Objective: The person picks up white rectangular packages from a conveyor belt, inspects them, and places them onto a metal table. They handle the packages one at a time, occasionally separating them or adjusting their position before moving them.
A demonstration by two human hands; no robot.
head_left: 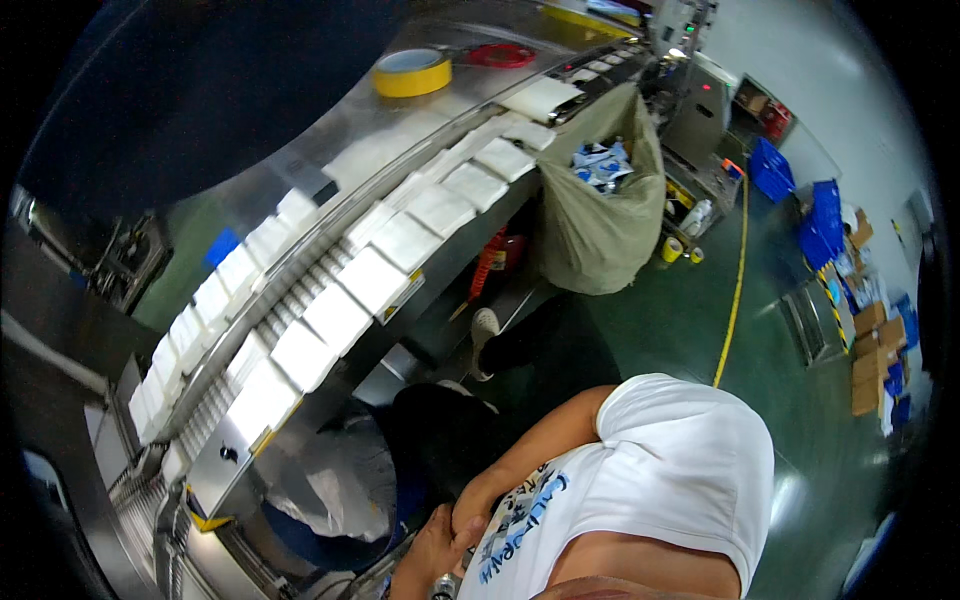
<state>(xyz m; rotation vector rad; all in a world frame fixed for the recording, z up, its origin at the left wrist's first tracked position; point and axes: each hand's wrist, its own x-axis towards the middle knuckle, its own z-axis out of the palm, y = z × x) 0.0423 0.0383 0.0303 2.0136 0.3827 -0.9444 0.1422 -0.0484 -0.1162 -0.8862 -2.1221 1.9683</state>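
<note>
My hands are together against my body at the bottom, off the machine. My left hand (430, 552) is closed over the lower end of my right arm (545, 435), with a shiny band at its wrist. The fingers of my right hand are hidden there. Ahead and left runs a slotted metal conveyor (290, 300). Flat white packets (370, 278) lie overlapping in a row along its near ledge. On its far side stands a second row of white packets (215, 300). No packet is in my hands.
A blue-rimmed bin with a clear liner (345, 480) stands by the conveyor's near end. An olive sack (600, 225) of wrappers hangs farther along. Yellow tape (412, 73) sits on the metal top. Blue crates (770, 170) and cardboard boxes (875, 355) line the right wall.
</note>
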